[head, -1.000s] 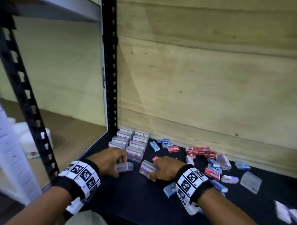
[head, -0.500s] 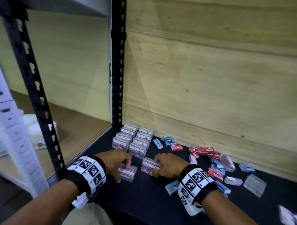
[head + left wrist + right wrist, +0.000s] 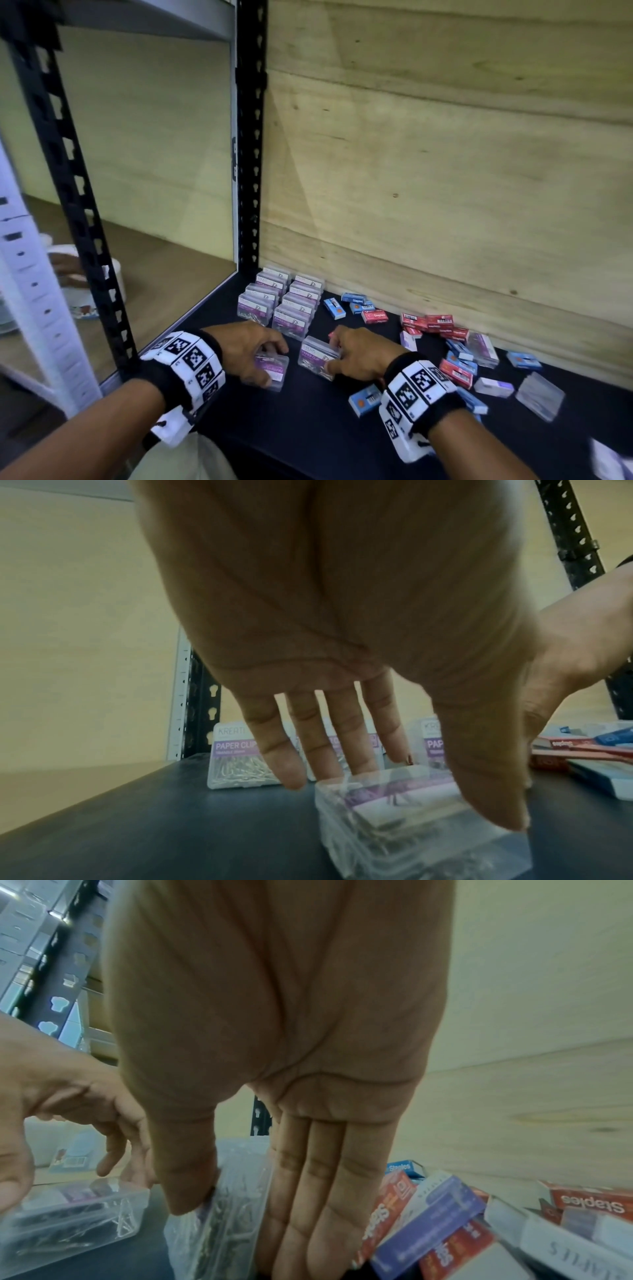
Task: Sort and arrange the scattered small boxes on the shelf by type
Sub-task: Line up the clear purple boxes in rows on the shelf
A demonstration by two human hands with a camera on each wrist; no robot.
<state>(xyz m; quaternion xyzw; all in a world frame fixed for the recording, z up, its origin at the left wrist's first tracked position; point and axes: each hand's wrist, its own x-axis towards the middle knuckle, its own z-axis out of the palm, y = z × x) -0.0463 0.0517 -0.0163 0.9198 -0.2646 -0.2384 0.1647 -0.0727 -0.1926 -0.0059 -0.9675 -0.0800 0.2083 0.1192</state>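
Hands (image 3: 248, 349) (both) on clear boxes (image 3: 317, 356)

- A pale plywood back wall (image 3: 445, 171) with visible grain and a few knots rises behind the shelf.
- The shelf board (image 3: 308, 428) is dark, almost black.
- A black slotted metal upright (image 3: 251, 137) stands at the back corner; another (image 3: 58, 171) stands nearer on the left.
- A grey upper shelf (image 3: 154, 17) crosses overhead.
- Beyond the frame lie a brownish floor (image 3: 164, 274) and a plain yellowish wall (image 3: 144, 137).
- The light is dim.
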